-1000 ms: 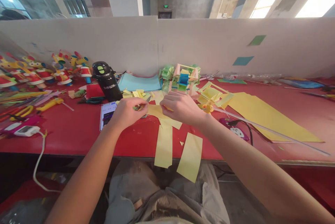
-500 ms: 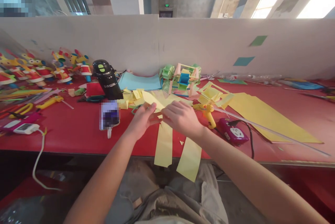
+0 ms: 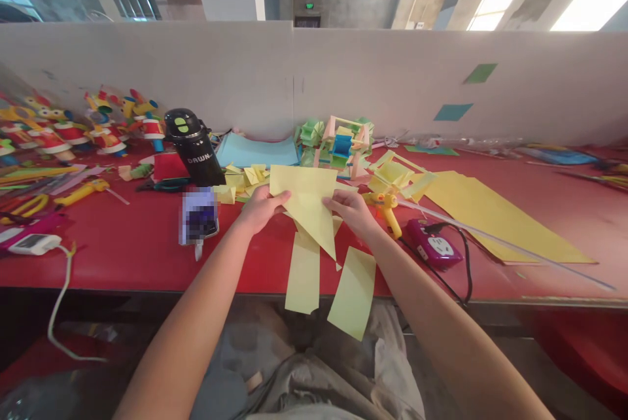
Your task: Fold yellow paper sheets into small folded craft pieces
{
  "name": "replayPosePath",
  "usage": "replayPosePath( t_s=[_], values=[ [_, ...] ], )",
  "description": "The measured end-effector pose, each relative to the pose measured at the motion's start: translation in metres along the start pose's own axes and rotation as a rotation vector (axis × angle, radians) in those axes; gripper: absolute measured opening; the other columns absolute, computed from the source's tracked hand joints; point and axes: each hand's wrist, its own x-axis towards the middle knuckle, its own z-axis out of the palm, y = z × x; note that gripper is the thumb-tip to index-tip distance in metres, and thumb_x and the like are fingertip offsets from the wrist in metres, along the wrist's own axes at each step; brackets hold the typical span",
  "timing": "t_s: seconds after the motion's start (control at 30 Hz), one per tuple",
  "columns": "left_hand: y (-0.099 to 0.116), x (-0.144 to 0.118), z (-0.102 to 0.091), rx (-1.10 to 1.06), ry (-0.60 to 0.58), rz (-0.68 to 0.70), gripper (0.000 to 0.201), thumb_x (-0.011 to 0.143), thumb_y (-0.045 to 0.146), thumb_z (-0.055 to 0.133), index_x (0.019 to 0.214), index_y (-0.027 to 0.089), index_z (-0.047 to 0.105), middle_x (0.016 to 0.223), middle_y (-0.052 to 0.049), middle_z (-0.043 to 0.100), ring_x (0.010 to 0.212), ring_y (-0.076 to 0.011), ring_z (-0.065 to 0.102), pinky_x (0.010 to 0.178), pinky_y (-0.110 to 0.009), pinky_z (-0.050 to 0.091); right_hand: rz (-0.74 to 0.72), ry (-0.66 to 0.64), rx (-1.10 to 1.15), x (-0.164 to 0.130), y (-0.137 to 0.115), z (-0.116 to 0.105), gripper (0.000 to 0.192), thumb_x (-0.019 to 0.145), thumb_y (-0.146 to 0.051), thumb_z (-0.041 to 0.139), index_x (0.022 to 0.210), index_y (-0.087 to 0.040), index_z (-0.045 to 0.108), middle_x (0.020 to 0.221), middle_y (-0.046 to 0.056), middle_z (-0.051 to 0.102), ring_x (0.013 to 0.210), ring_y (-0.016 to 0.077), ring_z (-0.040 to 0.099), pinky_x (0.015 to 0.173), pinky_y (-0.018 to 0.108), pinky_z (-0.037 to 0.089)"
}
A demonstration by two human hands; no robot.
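Between my two hands is a sheet of yellow paper (image 3: pixel 307 201), its lower end coming to a point. My left hand (image 3: pixel 262 209) pinches the sheet's left edge, thumb in front. At the right edge, my right hand (image 3: pixel 347 205) grips it the same way. Below the sheet, a yellow paper strip (image 3: pixel 303 276) and a second yellow piece (image 3: pixel 352 292) lie at the table's front edge and overhang it. Folded yellow paper pieces (image 3: pixel 245 179) lie beyond my left hand. Just right of my right hand is a yellow glue gun (image 3: pixel 386 210).
On the red table (image 3: pixel 245 276) a black bottle (image 3: pixel 193 148) and a phone (image 3: pixel 199 217) stand at left, past them several colourful figures (image 3: pixel 105 129). Farther back are blue sheets (image 3: pixel 260 150) and a stick-and-paper model (image 3: pixel 343 145). A purple power socket (image 3: pixel 434 243) and yellow sheets (image 3: pixel 490 217) lie right.
My hands have moved apart to the sheet's two sides. The yellow paper, bent up between them before, is now spread out facing me.
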Motion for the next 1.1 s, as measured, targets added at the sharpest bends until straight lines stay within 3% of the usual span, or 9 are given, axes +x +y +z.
replayPosePath(
  t_s=[0.23,0.43,0.53,0.63,0.73,0.83,0.9,1.03,1.1],
  values=[
    [-0.007,0.002,-0.023,0.105,-0.036,0.005,0.034,0.067,0.034,0.084,0.096,0.016,0.076,0.099,-0.011,0.077,0.083,-0.0237,0.073,0.074,-0.036,0.062,0.076,0.019,0.156,0.001,0.005,-0.001,0.031,0.068,-0.042,0.08,0.088,-0.022,0.068,0.083,0.002,0.071,0.075,0.0178,0.066,0.071,0.031,0.052],
    [0.002,-0.003,-0.026,0.083,-0.117,-0.012,0.024,0.062,0.02,0.078,0.086,0.019,0.081,0.102,-0.011,0.077,0.091,-0.0251,0.073,0.079,-0.036,0.061,0.085,0.069,0.221,0.004,0.011,-0.004,0.026,0.068,-0.036,0.076,0.09,-0.023,0.072,0.087,0.002,0.073,0.08,0.0192,0.068,0.071,0.031,0.053],
    [0.008,-0.006,-0.03,0.084,-0.267,-0.085,0.027,0.061,0.024,0.074,0.087,0.019,0.081,0.11,-0.013,0.075,0.096,-0.0277,0.071,0.08,-0.038,0.059,0.05,0.099,0.163,0.005,0.012,-0.006,0.024,0.069,-0.035,0.071,0.089,-0.023,0.074,0.087,0.003,0.073,0.08,0.0202,0.068,0.072,0.032,0.053],
    [0.012,-0.01,-0.03,0.088,-0.407,-0.153,0.029,0.068,0.039,0.071,0.084,0.016,0.08,0.117,-0.015,0.072,0.099,-0.0293,0.069,0.08,-0.038,0.058,0.028,0.067,0.061,0.005,0.01,-0.009,0.02,0.068,-0.031,0.069,0.084,-0.022,0.075,0.088,0.003,0.074,0.078,0.0201,0.068,0.069,0.032,0.053],
    [0.01,-0.012,-0.02,0.248,-0.353,-0.187,0.032,0.073,0.047,0.074,0.074,0.015,0.075,0.096,-0.014,0.075,0.078,-0.0219,0.069,0.065,-0.03,0.054,0.031,-0.06,-0.045,0.004,0.006,-0.008,0.021,0.072,-0.033,0.067,0.086,-0.021,0.075,0.092,0.004,0.075,0.076,0.0193,0.066,0.067,0.031,0.051],
    [0.003,-0.009,-0.005,0.359,-0.357,-0.21,0.035,0.065,0.042,0.085,0.086,0.017,0.071,0.078,-0.005,0.073,0.069,-0.0168,0.067,0.059,-0.024,0.049,-0.037,-0.182,-0.175,0.003,0.002,-0.002,0.022,0.075,-0.033,0.066,0.088,-0.019,0.077,0.095,0.006,0.075,0.083,0.0202,0.066,0.072,0.032,0.051],
    [-0.003,-0.006,0.002,0.354,-0.349,-0.212,0.041,0.066,0.04,0.086,0.095,0.017,0.07,0.082,-0.006,0.074,0.075,-0.0181,0.069,0.064,-0.026,0.051,-0.078,-0.206,-0.189,0.002,-0.001,0.002,0.023,0.077,-0.034,0.065,0.09,-0.019,0.077,0.098,0.006,0.075,0.089,0.0207,0.066,0.077,0.032,0.052],
    [-0.012,0.0,0.003,0.323,-0.256,-0.186,0.043,0.064,0.039,0.088,0.096,0.015,0.071,0.095,-0.011,0.077,0.089,-0.0225,0.071,0.08,-0.034,0.054,0.067,-0.127,-0.106,0.0,-0.006,0.003,0.04,0.081,-0.042,0.067,0.115,-0.021,0.072,0.083,0.003,0.073,0.076,0.0172,0.066,0.068,0.029,0.052],
    [-0.013,0.0,0.0,0.309,-0.221,-0.157,0.042,0.065,0.039,0.087,0.096,0.014,0.072,0.099,-0.011,0.077,0.092,-0.0231,0.071,0.083,-0.035,0.054,0.123,-0.099,0.0,-0.001,-0.007,-0.001,0.042,0.082,-0.049,0.067,0.113,-0.021,0.073,0.089,0.005,0.074,0.083,0.0185,0.068,0.072,0.029,0.053]
  ],
)
